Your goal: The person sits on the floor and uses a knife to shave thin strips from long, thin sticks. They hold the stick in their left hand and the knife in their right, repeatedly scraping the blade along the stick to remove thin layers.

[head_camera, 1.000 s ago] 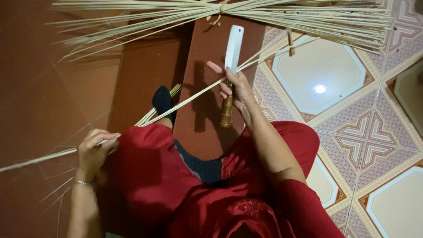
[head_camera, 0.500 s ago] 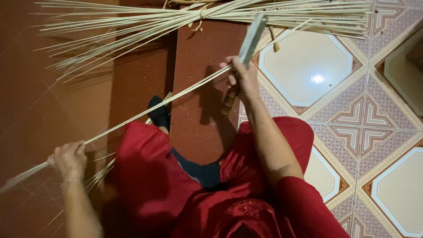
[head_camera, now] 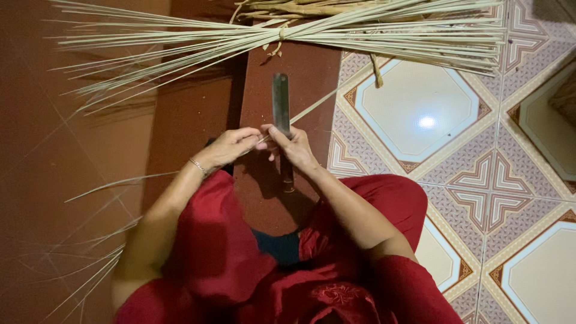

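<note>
My right hand (head_camera: 294, 147) grips a long knife, its grey blade (head_camera: 280, 105) pointing away from me and its wooden handle (head_camera: 287, 177) showing below the fist. A thin pale bamboo strip (head_camera: 318, 105) runs from the hands up and to the right toward the bundle. My left hand (head_camera: 231, 145) pinches the near end of that strip right beside the blade, fingertips touching those of the right hand. Both hands hover over a dark red step (head_camera: 300, 72), above my red-clad knees (head_camera: 222, 240).
A large tied bundle of bamboo strips (head_camera: 282, 33) lies across the top of the view. Loose strips (head_camera: 102, 252) trail over the red floor at lower left. Patterned floor tiles (head_camera: 480, 192) cover the right side.
My left hand has come in from the far left to meet my right hand at the blade. The knife has swung to point straight ahead, and the long strip no longer stretches leftward.
</note>
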